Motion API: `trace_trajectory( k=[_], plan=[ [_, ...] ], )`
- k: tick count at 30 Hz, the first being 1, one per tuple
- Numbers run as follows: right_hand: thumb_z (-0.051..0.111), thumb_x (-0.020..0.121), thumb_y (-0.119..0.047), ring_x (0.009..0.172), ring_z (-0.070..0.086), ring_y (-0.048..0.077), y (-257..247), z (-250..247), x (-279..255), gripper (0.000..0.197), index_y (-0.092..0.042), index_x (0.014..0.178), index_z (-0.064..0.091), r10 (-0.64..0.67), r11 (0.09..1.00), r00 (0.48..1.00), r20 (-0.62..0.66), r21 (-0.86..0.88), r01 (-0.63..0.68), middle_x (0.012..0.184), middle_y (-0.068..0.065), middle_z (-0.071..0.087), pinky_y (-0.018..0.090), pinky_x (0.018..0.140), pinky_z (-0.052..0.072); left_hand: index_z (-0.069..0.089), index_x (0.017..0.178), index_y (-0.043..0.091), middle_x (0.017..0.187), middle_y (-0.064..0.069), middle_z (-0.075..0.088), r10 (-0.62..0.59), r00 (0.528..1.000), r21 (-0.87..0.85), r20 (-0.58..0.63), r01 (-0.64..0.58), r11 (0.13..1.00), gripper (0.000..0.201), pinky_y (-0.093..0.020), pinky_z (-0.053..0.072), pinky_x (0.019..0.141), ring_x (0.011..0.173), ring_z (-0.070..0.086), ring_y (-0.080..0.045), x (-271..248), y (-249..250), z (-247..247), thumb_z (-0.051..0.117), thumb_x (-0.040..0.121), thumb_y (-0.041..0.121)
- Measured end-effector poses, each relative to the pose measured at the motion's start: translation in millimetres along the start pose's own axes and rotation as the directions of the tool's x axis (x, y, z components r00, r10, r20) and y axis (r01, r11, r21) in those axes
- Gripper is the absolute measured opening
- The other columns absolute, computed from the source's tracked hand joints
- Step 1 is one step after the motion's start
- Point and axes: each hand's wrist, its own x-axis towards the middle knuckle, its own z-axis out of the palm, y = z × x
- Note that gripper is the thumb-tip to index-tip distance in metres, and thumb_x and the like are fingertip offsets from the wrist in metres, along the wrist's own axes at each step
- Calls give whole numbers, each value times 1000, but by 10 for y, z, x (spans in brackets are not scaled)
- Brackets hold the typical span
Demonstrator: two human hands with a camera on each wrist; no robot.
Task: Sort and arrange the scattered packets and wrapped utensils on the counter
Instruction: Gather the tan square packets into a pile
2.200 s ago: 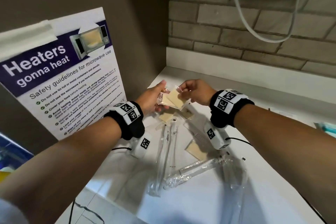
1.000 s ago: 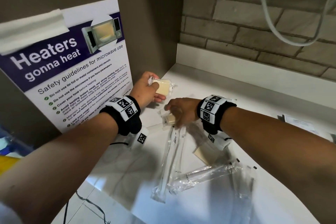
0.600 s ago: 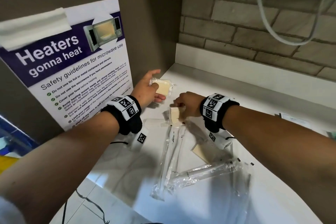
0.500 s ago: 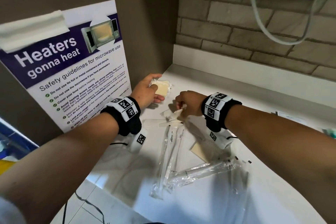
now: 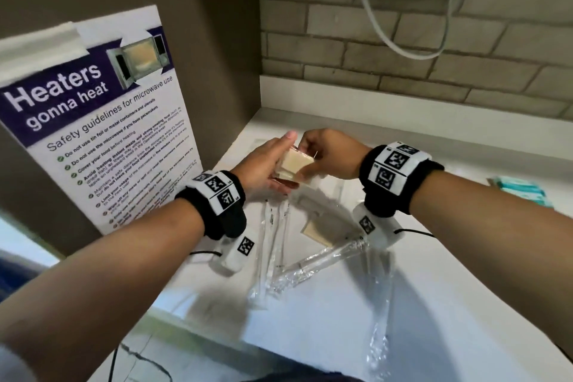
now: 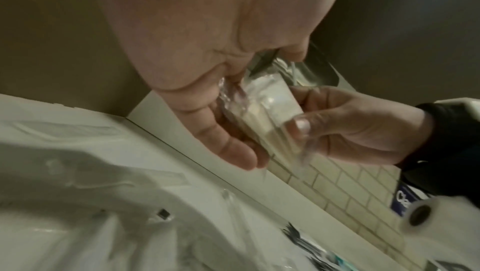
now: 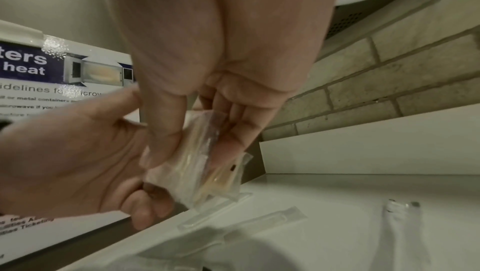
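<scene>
Left hand: the left hand is raised over the far left part of the counter, thumb on top and fingers curled underneath a stack of packets.
Right hand: the right hand meets the left one, its thumb and fingers pinching the same stack from the right side.
Packets: small clear sachets with pale yellow contents, pressed flat together between both hands, above the counter and not touching it.
Change: half a second ago the left hand alone held a packet near the poster while the right hand pinched another lower down, just above the wrapped utensils; now the right hand has come up and across, and the two lots are together in one stack.
Loose packet: one more yellow packet lies flat on the counter, near the right wrist.
Wrapped utensils: several wrapped utensils in clear sleeves lie scattered on the counter below the hands, in the same places as before.
Poster: a microwave poster leans against the left wall.
Far right: a teal pack sits at the counter's right edge.
</scene>
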Motion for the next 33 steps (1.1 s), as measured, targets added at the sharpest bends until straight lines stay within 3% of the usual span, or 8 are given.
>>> trace_trajectory(
  k=[5,8,10,14,17,26,30,33],
  plan=[
    [87,62,-37,72,51,17,60,84,-185,50,-16,92,54,51,988,971,-233,-127,-83,89,0,56,26,59,39,52,109,17,88,-16,67,60,998,76,-12,-59,995,17,-29,57,55,64,68,-25,-41,-44,107,58,95,14],
    [83,61,-52,78,53,16,112,154,-341,64,-14,99,48,242,935,965,-102,-240,-260,88,-4,54,26,60,42,53,109,16,93,-16,63,119,989,110,-92,-109,988,17,-26,55,46,54,67,-19,-56,-76,30,57,95,9],
    [75,70,-54,86,61,19,137,273,-425,57,-11,103,56,341,888,938,61,-349,-300,95,1,63,33,75,54,53,108,16,95,-16,62,142,979,104,-146,-127,986,16,-24,53,43,52,67,-16,-60,-81,-37,57,94,8],
    [58,85,-36,93,65,21,34,507,-569,21,-15,87,63,349,835,908,233,-517,-189,91,2,67,32,85,54,55,103,24,101,-22,66,146,978,125,-147,-128,984,15,-26,58,53,64,71,-22,-63,-37,-97,58,95,13],
    [51,88,-33,85,65,24,20,562,-588,24,-15,73,57,335,789,918,212,-595,-151,77,0,61,30,79,56,54,108,22,104,-20,64,151,979,127,-140,-134,983,16,-25,58,54,63,71,-20,-99,10,-40,58,95,13],
    [61,86,-34,92,59,27,177,536,-452,30,-13,107,56,299,882,949,99,-410,-235,107,7,64,35,83,49,39,134,30,145,-16,38,254,946,194,-203,-215,957,47,-33,61,73,72,72,-22,-99,104,156,58,95,14],
    [75,74,-36,84,61,24,212,547,-481,30,-15,75,53,398,788,895,201,-574,-222,90,5,63,29,73,50,45,131,27,143,-18,42,225,958,208,-177,-187,960,41,-32,61,74,76,74,-23,-81,158,299,59,95,15],
    [65,85,-30,92,67,26,190,530,-441,21,-9,88,65,433,749,876,211,-626,-219,100,8,70,31,80,53,46,128,24,138,-17,45,215,962,214,-169,-177,961,37,-34,61,76,77,74,-25,-94,191,430,58,95,15]
  ],
)
